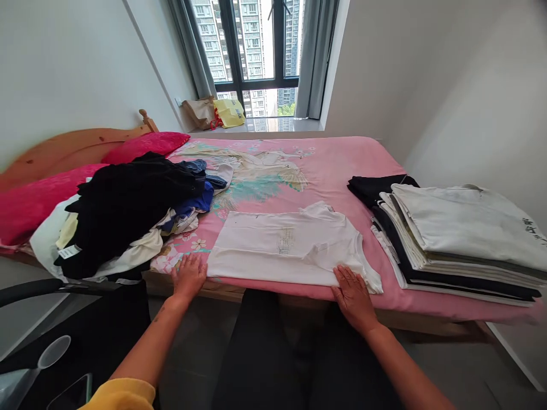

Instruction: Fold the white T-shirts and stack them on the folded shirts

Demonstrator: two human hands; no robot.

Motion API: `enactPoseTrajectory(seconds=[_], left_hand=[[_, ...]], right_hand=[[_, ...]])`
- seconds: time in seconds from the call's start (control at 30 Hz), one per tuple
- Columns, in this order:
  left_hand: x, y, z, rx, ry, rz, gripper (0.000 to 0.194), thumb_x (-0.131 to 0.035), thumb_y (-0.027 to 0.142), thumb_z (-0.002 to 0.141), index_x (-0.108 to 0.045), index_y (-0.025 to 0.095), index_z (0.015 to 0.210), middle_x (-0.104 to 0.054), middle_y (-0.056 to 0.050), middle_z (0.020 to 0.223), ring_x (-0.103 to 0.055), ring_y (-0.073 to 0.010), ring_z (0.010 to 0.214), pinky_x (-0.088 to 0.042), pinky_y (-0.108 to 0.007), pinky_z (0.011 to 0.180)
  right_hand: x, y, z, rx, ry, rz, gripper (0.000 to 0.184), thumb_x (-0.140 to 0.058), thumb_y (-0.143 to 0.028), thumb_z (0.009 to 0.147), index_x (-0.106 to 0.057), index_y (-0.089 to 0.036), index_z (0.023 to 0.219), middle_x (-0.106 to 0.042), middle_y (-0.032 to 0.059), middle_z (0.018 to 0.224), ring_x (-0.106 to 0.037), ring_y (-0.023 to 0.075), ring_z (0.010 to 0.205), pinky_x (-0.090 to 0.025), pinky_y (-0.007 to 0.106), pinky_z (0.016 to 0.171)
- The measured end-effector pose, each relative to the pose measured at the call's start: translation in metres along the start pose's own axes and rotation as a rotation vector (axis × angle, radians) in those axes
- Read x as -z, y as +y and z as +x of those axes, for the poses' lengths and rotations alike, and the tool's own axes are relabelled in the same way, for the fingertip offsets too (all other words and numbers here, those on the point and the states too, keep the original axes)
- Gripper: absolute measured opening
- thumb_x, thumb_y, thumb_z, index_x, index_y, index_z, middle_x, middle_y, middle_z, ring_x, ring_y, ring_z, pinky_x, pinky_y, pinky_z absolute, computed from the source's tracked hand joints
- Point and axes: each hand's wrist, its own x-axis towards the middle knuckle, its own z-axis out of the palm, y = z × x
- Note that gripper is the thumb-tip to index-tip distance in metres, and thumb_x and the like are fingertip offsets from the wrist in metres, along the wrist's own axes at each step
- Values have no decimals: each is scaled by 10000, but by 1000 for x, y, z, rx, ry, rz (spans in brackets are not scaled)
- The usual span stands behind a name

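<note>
A white T-shirt [256, 245] lies flat near the bed's front edge, folded lengthwise, its collar end to the right and a faint print in its middle. My left hand [189, 277] rests on the bedspread just beside the shirt's hem end, fingers stretched out. At the shirt's near edge, toward the sleeve end, my right hand [352, 296] lies flat with fingers extended over the cloth. Neither hand grasps anything.
On the left sits a loose heap of clothes [132, 210] before red pillows [38, 196]. A stack of folded clothes [465, 228] stands at the right on the pink bedspread [342, 165]. A black chair [102, 324] with a phone [72, 394] is at lower left.
</note>
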Motion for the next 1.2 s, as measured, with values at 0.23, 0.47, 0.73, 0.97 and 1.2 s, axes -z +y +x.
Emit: enactPoseTrajectory(seconds=[0.23, 0.47, 0.73, 0.97, 1.2], left_hand=[[-8, 82, -23, -576, 55, -218, 404, -339, 232, 881, -564, 231, 1217, -484, -35, 1374, -317, -184, 1344, -232, -406, 1103], [3, 96, 21, -312, -126, -221, 544, -420, 69, 708, -575, 275, 1188, -506, -53, 1343, -348, -245, 1310, -139, -530, 1088], [30, 37, 80, -32, -441, -428, 179, -617, 287, 546, -632, 178, 687, -652, -40, 755, -583, -273, 900, -440, -373, 809], [25, 20, 72, 119, -714, -721, 519, -692, 575, 486, -620, 131, 747, -597, -11, 593, -515, -130, 512, -367, -225, 455], [40, 10, 52, 146, -787, -695, 493, -712, 609, 467, -569, 156, 602, -393, 65, 422, -291, -65, 388, -179, -211, 400]], right_hand=[[23, -51, 8, 103, 27, 246, 417, -396, -271, 912, -443, -223, 1324, -436, 67, 1393, -303, 235, 1346, -311, 486, 1080], [4, -69, 0, 188, -52, 328, 390, -427, -176, 884, -494, -207, 1267, -496, 71, 1338, -370, 224, 1308, -338, 497, 1075], [-3, -71, 0, 143, -2, 328, 364, -435, -164, 870, -530, -207, 1219, -519, 81, 1311, -398, 223, 1289, -338, 493, 1074], [-3, -73, 1, 143, 31, 335, 378, -437, -144, 851, -531, -203, 1212, -528, 88, 1295, -411, 226, 1278, -345, 494, 1064], [-3, -73, 0, 137, 0, 340, 405, -463, -129, 823, -512, -194, 1220, -507, 85, 1310, -383, 231, 1292, -314, 499, 1080]])
